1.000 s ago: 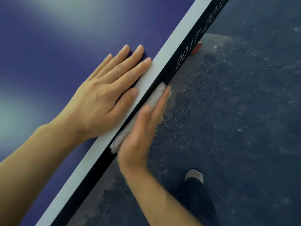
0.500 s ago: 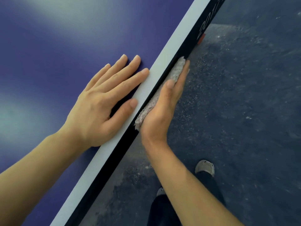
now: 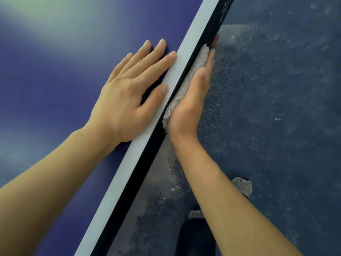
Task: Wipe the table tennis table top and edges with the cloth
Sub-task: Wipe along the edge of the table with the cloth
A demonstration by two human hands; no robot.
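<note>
- Pressing flat against the side of the bench, the right hand (image 3: 190, 104) has its fingers straight and together, with the palm turned toward the dark edge (image 3: 145, 167).
- The cloth (image 3: 191, 76), a pale grey fuzzy strip, is sandwiched between that palm and the dark edge. It runs lengthwise along the edge and sticks out a little past the fingertips and past the heel of the hand.
- The right thumb lies along the upper rim of the cloth, close to the white border line (image 3: 129, 163).
- The left hand (image 3: 129, 100) lies open, palm down on the blue bench top (image 3: 55, 89), holding nothing. Its fingers are slightly spread, and the index fingertip and thumb tip touch the white border line.
- The two hands sit just beside each other, parted only by the white line and the bench edge.
- White lettering (image 3: 224, 15) shows on the dark edge farther along; it is too cut off to read.
- A small red piece (image 3: 215, 40) sits below the edge, just past the far end of the cloth; what it is cannot be told.
- Below lies a dark, speckled floor (image 3: 276, 126), with a paler worn patch under the bench edge.
- Two light shoes (image 3: 243, 185) and a dark trouser leg (image 3: 193, 237) show beneath the right forearm.
</note>
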